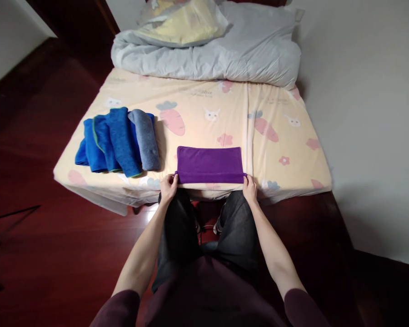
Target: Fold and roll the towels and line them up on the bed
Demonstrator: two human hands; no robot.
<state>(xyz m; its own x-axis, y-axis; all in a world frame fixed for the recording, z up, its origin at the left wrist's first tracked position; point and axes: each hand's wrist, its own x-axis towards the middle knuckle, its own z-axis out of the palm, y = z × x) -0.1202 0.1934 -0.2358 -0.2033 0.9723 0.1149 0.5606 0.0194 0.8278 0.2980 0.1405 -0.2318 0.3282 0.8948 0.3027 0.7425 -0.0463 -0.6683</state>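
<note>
One purple cloth (209,160), an oblong lying flat at the near edge of the bed, long side toward the person, a narrow band running along that side. Left hand (169,187): thumb and fingers pinched closed on the near left corner. Right hand (250,188): likewise closed on the near right corner. Left of the cloth, just apart from it, a row of soft rolls side by side: several blue rolls (124,141), some with green edging, and at the right end a grey-blue roll (148,141); exact count unclear where they overlap. Under all this, a cream bedsheet (197,102) printed with pink carrots, white rabbit faces and pink flowers, a lengthwise crease right of the cloth. Far end of bed: pale grey quilt (259,45), bunched, with a pale yellow bundle (191,22) on top; cannot tell whether pillow or bag. Room: glossy dark red floor (71,254), plain grey wall (368,136) along the right, dark wooden panel (71,22) at far left, thin black stand (13,213) partly in view at the left margin. Person wears dark trousers (177,227) and a maroon shirt (207,290).
</note>
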